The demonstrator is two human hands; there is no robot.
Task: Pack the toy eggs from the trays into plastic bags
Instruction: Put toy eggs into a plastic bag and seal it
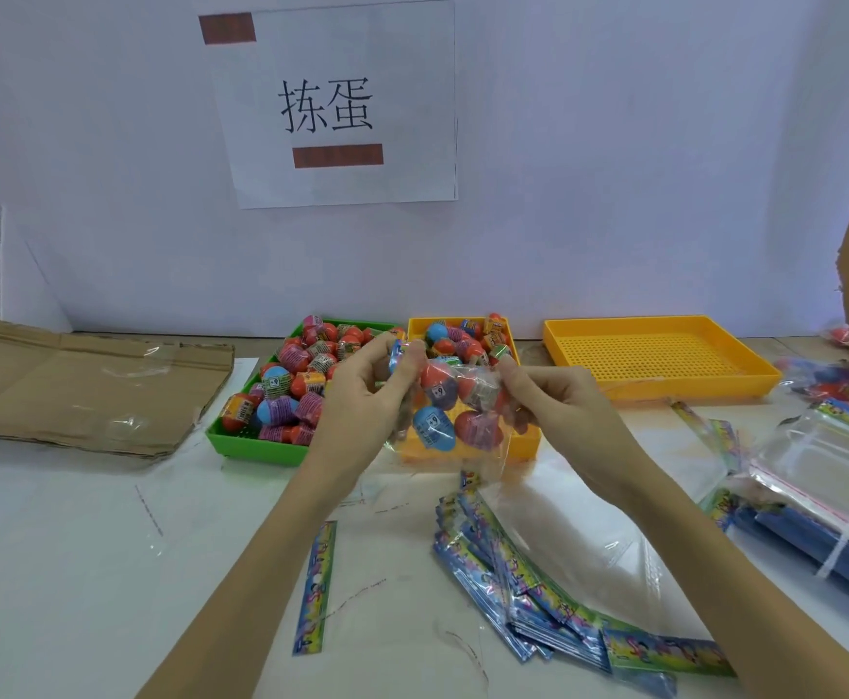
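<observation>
Pinching clear plastic bag of toy eggs with left hand and right hand above orange tray.

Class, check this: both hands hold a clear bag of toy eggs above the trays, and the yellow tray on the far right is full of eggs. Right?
Not quite. The head view shows the far-right yellow tray empty. Both the left hand and right hand do hold the bag of eggs.

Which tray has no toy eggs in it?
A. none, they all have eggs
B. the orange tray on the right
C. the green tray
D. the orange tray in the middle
B: the right orange tray shows only its bare perforated floor, while the green tray and the middle orange tray both hold toy eggs.
</observation>
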